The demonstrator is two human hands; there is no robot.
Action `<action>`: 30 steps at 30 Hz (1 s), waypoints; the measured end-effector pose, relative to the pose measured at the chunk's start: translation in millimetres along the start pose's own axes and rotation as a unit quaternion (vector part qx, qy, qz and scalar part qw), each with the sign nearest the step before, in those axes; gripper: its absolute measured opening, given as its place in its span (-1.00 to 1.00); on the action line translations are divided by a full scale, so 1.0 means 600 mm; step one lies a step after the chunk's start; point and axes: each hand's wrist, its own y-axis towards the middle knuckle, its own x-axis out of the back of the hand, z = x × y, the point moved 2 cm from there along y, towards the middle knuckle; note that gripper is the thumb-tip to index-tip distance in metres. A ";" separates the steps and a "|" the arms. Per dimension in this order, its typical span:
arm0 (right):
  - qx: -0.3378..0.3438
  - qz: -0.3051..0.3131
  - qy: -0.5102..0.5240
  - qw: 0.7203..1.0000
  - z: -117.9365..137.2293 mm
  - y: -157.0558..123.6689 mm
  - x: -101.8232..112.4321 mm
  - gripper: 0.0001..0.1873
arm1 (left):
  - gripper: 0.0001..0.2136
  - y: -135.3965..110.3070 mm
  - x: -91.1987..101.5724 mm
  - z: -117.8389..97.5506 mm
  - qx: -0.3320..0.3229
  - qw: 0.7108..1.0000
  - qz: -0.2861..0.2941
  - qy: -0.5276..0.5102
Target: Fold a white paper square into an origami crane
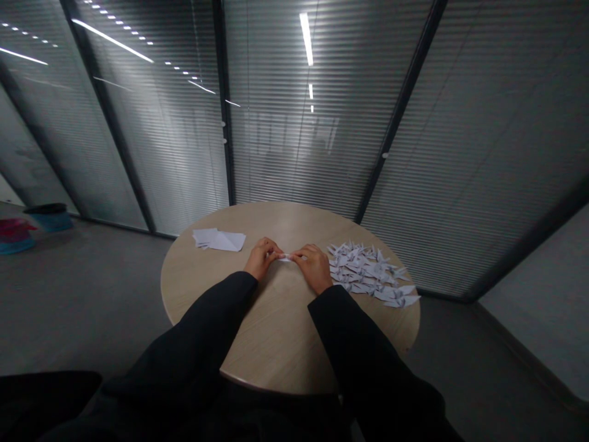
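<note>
Between my fingertips is a small folded piece of white paper (285,258), held low over the middle of the round table (280,325). My left hand (263,256) pinches its left end, and my right hand (315,265) pinches its right end. Both hands are closed on it, and the fingers hide much of its shape. Just right of my right hand lies a spread of folded white paper cranes (363,270). Left of my left hand, a few flat white paper sheets (219,239) lie overlapping.
The table's far edge is close to a glass partition (299,153) with blinds. On the floor at the left stand a blue bin with a black liner (50,218) and another blue container with a red cloth or bag (16,236). A pale wall (543,294) rises at the right.
</note>
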 end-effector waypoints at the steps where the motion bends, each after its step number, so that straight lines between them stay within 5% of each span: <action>1: -0.006 0.004 0.009 1.000 -0.002 0.000 -0.001 -0.82 | -0.91 0.000 0.000 0.000 0.001 1.000 -0.002 -0.002; 5: -0.044 0.010 0.057 0.997 -0.010 0.000 -0.005 -0.82 | -0.88 -0.002 -0.002 -0.002 -0.016 1.000 0.004 -0.003; 11: -0.063 0.009 0.082 0.995 -0.015 0.000 -0.009 -0.77 | -0.48 -0.006 -0.007 -0.011 -0.134 0.986 0.066 0.069; 19: -0.123 0.039 0.161 0.978 -0.025 -0.002 -0.019 -0.77 | -0.75 -0.009 -0.001 -0.015 -0.198 0.974 0.092 0.059; 30: -0.143 0.051 0.177 0.972 -0.016 -0.005 -0.016 -0.66 | -0.79 -0.010 0.003 -0.018 -0.138 0.985 0.076 0.065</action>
